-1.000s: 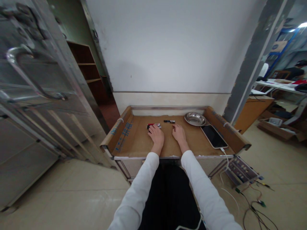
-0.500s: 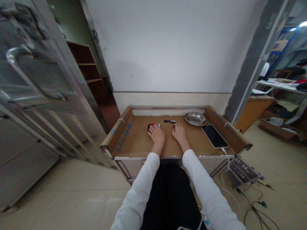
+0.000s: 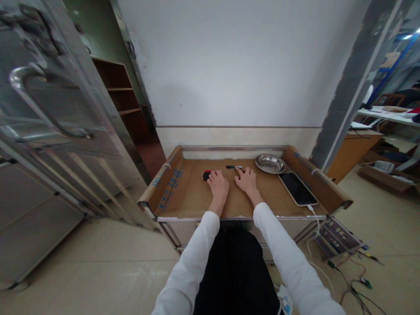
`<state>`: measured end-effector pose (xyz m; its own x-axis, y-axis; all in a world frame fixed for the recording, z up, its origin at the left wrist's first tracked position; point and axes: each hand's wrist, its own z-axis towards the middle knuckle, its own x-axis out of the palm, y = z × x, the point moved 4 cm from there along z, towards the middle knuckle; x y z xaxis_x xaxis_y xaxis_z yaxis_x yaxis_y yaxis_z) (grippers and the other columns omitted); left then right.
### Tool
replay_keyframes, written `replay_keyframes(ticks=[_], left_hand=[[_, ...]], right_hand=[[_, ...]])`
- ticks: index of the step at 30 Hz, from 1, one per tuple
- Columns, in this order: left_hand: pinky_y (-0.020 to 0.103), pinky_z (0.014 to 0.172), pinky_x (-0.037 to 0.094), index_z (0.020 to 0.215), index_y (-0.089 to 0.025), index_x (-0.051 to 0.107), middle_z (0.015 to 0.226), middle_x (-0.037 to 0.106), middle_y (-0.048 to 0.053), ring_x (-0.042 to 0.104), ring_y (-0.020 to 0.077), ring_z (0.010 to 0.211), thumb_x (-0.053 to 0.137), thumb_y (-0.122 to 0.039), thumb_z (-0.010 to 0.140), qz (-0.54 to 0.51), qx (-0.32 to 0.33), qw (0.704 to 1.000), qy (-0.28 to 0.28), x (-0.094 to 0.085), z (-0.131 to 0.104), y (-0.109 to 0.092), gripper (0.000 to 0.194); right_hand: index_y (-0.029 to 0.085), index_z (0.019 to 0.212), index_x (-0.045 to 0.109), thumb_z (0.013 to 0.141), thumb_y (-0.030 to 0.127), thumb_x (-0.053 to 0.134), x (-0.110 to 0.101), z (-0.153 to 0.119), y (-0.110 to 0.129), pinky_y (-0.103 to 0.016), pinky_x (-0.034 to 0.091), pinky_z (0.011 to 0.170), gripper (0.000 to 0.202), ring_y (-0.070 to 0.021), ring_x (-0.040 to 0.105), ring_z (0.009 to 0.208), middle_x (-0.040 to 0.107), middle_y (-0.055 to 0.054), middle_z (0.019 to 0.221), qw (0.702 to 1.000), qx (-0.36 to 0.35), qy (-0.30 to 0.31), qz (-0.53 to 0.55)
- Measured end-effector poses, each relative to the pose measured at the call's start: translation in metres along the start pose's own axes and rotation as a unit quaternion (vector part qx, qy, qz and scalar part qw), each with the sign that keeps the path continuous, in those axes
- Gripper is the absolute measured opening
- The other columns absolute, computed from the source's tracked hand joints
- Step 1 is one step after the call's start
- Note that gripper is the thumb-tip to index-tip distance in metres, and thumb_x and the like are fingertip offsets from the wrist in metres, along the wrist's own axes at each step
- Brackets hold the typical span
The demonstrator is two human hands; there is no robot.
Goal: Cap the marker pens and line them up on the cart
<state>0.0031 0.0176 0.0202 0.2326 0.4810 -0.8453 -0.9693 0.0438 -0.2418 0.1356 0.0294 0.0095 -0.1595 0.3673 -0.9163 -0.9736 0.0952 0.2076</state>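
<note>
Small battery-like cylinders (image 3: 206, 176), black and red with pale ends, lie side by side on the brown cardboard (image 3: 193, 197) covering the cart top. My left hand (image 3: 219, 187) rests over their right end, fingers a little apart and bent down, hiding part of the group. To the right, another slim black cylinder with a silvery part (image 3: 231, 166) lies crosswise. The index finger of my right hand (image 3: 246, 179) reaches to its right end; that hand's fingers are spread, with nothing visibly gripped.
A round metal dish (image 3: 270, 163) stands at the back right. In front of it lies a phone (image 3: 298, 189) with a white cable (image 3: 315, 221) running over the edge. Raised cardboard sides (image 3: 328, 186) border the cart. A metal door (image 3: 49, 144) stands left.
My right hand has opened its fingers and reached forward to the lone cylinder. My left hand has shifted slightly right, uncovering more of the group's left end. The view has shifted slightly.
</note>
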Motion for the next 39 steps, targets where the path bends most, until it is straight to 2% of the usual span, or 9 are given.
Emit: replay_keyframes(ticks=[6, 9, 11, 15, 17, 21, 25, 31, 39], left_hand=[[0.041, 0.086, 0.041, 0.107, -0.007, 0.051, 0.109, 0.055, 0.02, 0.052, 0.0294, 0.102, 0.04, -0.019, 0.085, 0.005, -0.016, 1.0, 0.0, 0.0, -0.001, 0.003, 0.027], [0.04, 0.086, 0.041, 0.106, -0.007, 0.051, 0.109, 0.055, 0.019, 0.052, 0.029, 0.101, 0.039, -0.018, 0.085, 0.004, 0.003, 1.0, -0.001, -0.001, -0.002, 0.0, 0.026], [0.04, 0.086, 0.041, 0.107, -0.008, 0.052, 0.109, 0.055, 0.018, 0.052, 0.0291, 0.103, 0.039, -0.016, 0.086, -0.005, 0.039, 0.999, 0.003, 0.0, -0.001, -0.006, 0.026], [0.036, 0.088, 0.042, 0.107, -0.01, 0.054, 0.108, 0.056, 0.016, 0.054, 0.0259, 0.103, 0.038, -0.012, 0.086, -0.03, 0.164, 0.985, 0.041, 0.011, 0.002, -0.025, 0.025], [0.036, 0.089, 0.042, 0.106, -0.011, 0.054, 0.109, 0.057, 0.015, 0.055, 0.0243, 0.101, 0.039, -0.012, 0.087, -0.037, 0.192, 0.979, 0.053, 0.017, 0.005, -0.03, 0.025], [0.035, 0.088, 0.042, 0.107, -0.013, 0.055, 0.106, 0.059, 0.013, 0.056, 0.0221, 0.1, 0.042, -0.011, 0.087, -0.053, 0.194, 0.978, 0.051, 0.024, 0.012, -0.031, 0.024], [0.033, 0.088, 0.042, 0.106, -0.014, 0.057, 0.103, 0.06, 0.011, 0.056, 0.021, 0.098, 0.042, -0.012, 0.089, -0.06, 0.197, 0.977, 0.056, 0.023, 0.014, -0.031, 0.023], [0.032, 0.087, 0.042, 0.101, -0.013, 0.058, 0.103, 0.061, 0.011, 0.056, 0.0203, 0.098, 0.041, -0.018, 0.092, -0.059, 0.173, 0.981, 0.069, 0.021, 0.018, -0.03, 0.02], [0.03, 0.088, 0.043, 0.098, -0.013, 0.057, 0.103, 0.06, 0.009, 0.056, 0.0191, 0.099, 0.044, -0.017, 0.092, -0.096, 0.194, 0.974, 0.074, 0.032, 0.018, -0.029, 0.015]], right_hand=[[0.031, 0.134, 0.048, 0.087, 0.033, 0.048, 0.0, -0.001, 0.0, -0.04, 0.034, 0.089, 0.047, -0.0284, 0.046, 0.106, 0.05, -0.014, 0.118, 1.0, 0.003, 0.006, 0.009], [0.031, 0.13, 0.052, 0.086, 0.03, 0.049, -0.002, -0.002, -0.001, -0.039, 0.035, 0.089, 0.043, -0.0274, 0.047, 0.105, 0.051, -0.012, 0.117, 1.0, 0.0, 0.003, 0.018], [0.03, 0.124, 0.057, 0.086, 0.027, 0.049, -0.003, -0.002, -0.002, -0.037, 0.036, 0.088, 0.039, -0.0266, 0.047, 0.104, 0.052, -0.011, 0.115, 1.0, -0.005, 0.0, 0.029], [0.024, 0.118, 0.058, 0.085, 0.018, 0.047, -0.004, -0.001, -0.005, -0.034, 0.037, 0.087, 0.035, -0.0239, 0.048, 0.104, 0.054, -0.011, 0.112, 0.999, 0.003, -0.015, 0.049], [0.023, 0.117, 0.058, 0.085, 0.016, 0.047, -0.003, 0.001, -0.007, -0.033, 0.037, 0.087, 0.035, -0.0229, 0.049, 0.105, 0.053, -0.011, 0.114, 0.998, 0.013, -0.02, 0.057], [0.022, 0.117, 0.057, 0.084, 0.013, 0.045, -0.002, 0.003, -0.007, -0.032, 0.037, 0.088, 0.036, -0.0224, 0.047, 0.108, 0.053, -0.011, 0.117, 0.998, 0.002, -0.023, 0.062], [0.019, 0.117, 0.057, 0.084, 0.01, 0.042, 0.0, 0.003, -0.005, -0.032, 0.036, 0.089, 0.037, -0.0225, 0.048, 0.106, 0.058, -0.011, 0.115, 0.998, -0.024, -0.024, 0.054], [0.014, 0.104, 0.06, 0.088, 0.015, 0.041, -0.002, -0.002, -0.003, -0.033, 0.036, 0.087, 0.025, -0.0232, 0.049, 0.102, 0.059, -0.012, 0.109, 0.999, -0.03, -0.029, 0.014], [0.015, 0.106, 0.059, 0.092, 0.017, 0.037, -0.004, -0.007, -0.002, -0.033, 0.036, 0.086, 0.026, -0.0234, 0.048, 0.101, 0.056, -0.014, 0.109, 0.999, -0.033, -0.022, 0.005]])
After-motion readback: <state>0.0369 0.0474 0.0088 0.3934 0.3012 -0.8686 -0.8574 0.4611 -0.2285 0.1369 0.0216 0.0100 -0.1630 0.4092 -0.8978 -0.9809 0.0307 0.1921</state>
